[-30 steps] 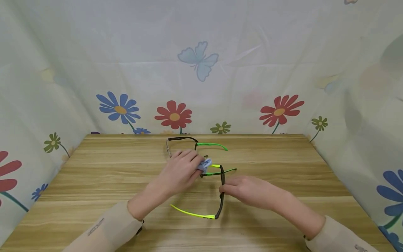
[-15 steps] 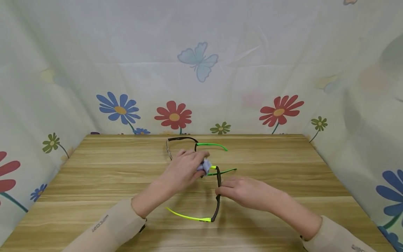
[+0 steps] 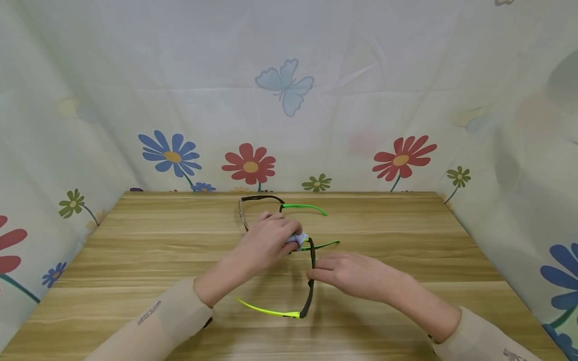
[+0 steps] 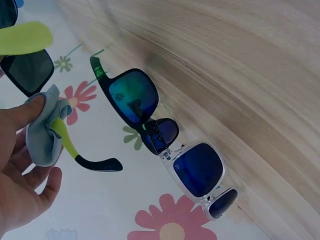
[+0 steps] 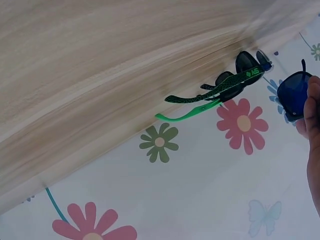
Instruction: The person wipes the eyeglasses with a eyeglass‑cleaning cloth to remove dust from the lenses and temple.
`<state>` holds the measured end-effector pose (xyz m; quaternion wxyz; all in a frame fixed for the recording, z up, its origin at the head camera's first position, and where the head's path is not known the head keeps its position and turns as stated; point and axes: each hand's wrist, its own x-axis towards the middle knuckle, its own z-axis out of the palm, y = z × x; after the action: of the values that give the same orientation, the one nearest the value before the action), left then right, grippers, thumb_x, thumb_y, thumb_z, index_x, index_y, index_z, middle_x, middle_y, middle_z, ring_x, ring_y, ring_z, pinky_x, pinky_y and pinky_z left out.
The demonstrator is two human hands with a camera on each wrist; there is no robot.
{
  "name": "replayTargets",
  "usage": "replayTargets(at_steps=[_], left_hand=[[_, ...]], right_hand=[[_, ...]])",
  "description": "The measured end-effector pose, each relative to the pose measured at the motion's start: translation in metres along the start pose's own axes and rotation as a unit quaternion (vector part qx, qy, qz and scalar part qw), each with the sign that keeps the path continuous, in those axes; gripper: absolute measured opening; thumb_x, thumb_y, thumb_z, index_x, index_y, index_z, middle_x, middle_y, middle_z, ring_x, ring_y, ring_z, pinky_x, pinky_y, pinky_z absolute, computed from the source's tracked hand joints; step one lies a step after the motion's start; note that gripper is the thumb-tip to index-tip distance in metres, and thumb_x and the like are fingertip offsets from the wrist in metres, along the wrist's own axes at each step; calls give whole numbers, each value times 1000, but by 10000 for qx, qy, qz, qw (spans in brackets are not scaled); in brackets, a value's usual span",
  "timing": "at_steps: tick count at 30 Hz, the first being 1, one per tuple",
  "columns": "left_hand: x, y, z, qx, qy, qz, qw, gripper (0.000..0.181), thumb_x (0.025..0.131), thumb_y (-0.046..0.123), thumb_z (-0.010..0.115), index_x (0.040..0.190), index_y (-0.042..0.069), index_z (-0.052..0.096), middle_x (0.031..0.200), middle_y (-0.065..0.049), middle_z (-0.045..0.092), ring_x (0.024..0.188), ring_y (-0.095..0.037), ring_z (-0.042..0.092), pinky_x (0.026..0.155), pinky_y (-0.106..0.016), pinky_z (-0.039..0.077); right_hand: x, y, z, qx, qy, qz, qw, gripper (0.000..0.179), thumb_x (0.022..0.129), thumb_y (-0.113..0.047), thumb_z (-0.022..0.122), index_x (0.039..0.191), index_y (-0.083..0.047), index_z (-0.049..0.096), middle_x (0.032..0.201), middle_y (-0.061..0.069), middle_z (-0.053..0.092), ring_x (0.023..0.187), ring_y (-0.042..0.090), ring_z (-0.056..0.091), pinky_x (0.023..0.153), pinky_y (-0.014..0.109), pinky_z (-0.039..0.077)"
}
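Black-framed sunglasses with bright yellow temples (image 3: 271,309) are held above the table between both hands. My left hand (image 3: 268,238) pinches a light blue cloth (image 4: 44,134) folded round the far temple, close to its hinge. Past the cloth, that temple's black tip (image 4: 100,164) sticks out. With fingers and thumb, my right hand (image 3: 347,271) grips the front frame near the bridge. A dark blue lens (image 5: 294,95) shows beside the right fingers. The left hand hides part of the sunglasses lying behind it in the head view.
Sunglasses with green temples (image 4: 133,97) lie on the wooden table (image 3: 149,240) behind the held pair. Touching or very near them is a clear-framed pair (image 4: 200,170) with blue lenses. A flowered curtain (image 3: 343,130) hangs along the table's back and sides.
The yellow-templed sunglasses and the right hand have shifted slightly left. The left hand's cloth now sits nearer the hinge, with less yellow showing between cloth and frame. The sunglasses on the table stay put.
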<state>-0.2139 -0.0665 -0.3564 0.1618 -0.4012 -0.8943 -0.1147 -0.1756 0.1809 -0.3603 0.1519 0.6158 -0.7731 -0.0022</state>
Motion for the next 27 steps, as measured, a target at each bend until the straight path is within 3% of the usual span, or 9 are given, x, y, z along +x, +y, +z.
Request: replayTargets(at_steps=[8,17,22,27], left_hand=[[5,3,1,199,-299,89,9993,18,95,24,77,109,15,70,106,3,74,101,-20,65,84,-36,44],[6,2,5,471,-374,125,9981,11,96,25,75,99,16,71,97,5,74,93,-16,64,81,-34,45],[5,-2,5,474,-499,23,9976,11,95,22,77,91,16,68,87,7,71,85,-15,61,78,-34,43],[4,-7,3,314,-627,-113,9975,9,96,20,76,92,16,69,89,6,72,88,-17,63,79,-35,42]], right_hand=[[3,-2,0,-508,16,-317,9982,31,87,-1,79,115,-9,71,95,-4,62,87,9,56,76,20,50],[5,-4,-2,-849,-121,-344,9957,33,83,-1,82,114,-7,71,96,-3,65,88,10,59,78,21,51],[1,-3,2,-844,-29,-281,9960,31,85,0,78,114,-7,69,96,-2,65,87,10,59,76,22,51],[-2,-2,1,-652,-173,-148,9976,36,84,2,77,118,-6,69,100,-1,67,92,11,62,78,22,53]])
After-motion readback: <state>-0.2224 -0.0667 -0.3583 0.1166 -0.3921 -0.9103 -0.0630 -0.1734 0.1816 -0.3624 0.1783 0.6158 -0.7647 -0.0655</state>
